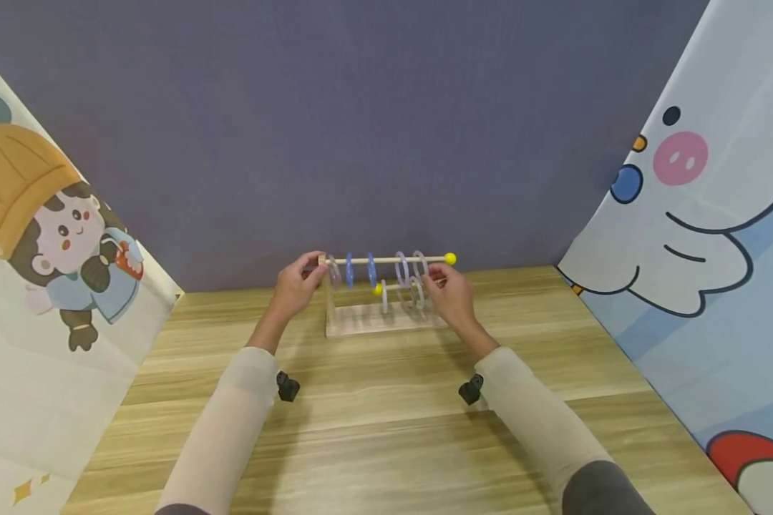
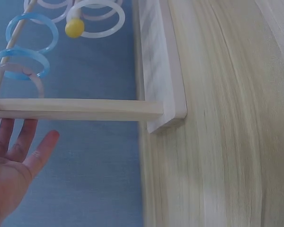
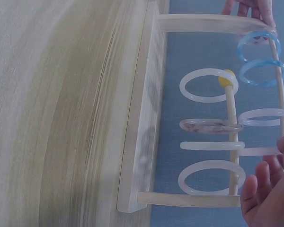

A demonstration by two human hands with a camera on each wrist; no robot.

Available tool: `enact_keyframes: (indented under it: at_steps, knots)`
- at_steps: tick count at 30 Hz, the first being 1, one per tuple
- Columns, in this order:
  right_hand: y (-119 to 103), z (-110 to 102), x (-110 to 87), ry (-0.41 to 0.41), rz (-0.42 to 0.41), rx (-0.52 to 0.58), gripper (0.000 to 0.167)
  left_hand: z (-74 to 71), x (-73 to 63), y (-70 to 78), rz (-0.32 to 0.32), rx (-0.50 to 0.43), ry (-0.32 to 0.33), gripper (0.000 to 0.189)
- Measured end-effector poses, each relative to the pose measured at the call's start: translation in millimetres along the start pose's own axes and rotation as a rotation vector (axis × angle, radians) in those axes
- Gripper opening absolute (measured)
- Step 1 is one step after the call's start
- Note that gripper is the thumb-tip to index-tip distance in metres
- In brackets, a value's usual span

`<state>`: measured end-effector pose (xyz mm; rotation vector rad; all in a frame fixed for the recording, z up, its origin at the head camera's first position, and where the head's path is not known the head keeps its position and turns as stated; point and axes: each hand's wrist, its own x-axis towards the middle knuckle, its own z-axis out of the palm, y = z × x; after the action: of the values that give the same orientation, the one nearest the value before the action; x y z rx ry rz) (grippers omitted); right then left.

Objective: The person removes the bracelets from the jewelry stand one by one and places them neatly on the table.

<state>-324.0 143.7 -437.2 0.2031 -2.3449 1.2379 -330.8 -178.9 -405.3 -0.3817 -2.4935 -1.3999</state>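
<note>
A small wooden bangle rack stands on the table near its back edge. My left hand grips the upper end of its left post, fingers behind the wood. Along the upper rod hang a pale pinkish bangle by that post, two blue bangles and two pale lavender ones. My right hand pinches the rightmost lavender bangle near the rod's yellow-balled end. On the lower rod hang several whitish bangles, one of them brown-marbled.
The lower rod ends in a yellow ball facing left. A dark grey-blue panel rises behind the table. Printed cartoon sheets flank it on the left and right.
</note>
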Motion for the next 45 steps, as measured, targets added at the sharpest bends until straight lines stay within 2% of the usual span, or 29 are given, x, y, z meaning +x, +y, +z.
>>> enact_keyframes:
  at_steps: [5, 30, 37, 45]
  knots:
    - [0, -1, 0.4, -0.005, 0.002, -0.007, 0.021, -1.9, 1.6, -1.6, -0.008, 0.009, -0.018, 0.041]
    - [-9, -7, 5.1, 0.009, 0.013, 0.027, 0.021, -2.8, 1.6, 1.6, 0.001, -0.010, -0.005, 0.040]
    - [-13, -10, 3.9, 0.017, 0.012, 0.033, 0.020, -4.7, 1.0, 0.9, -0.021, 0.006, -0.016, 0.041]
    - [-7, -15, 2.3, 0.028, 0.039, 0.076, 0.022, -5.2, 0.3, 2.0, -0.029, -0.002, -0.026, 0.042]
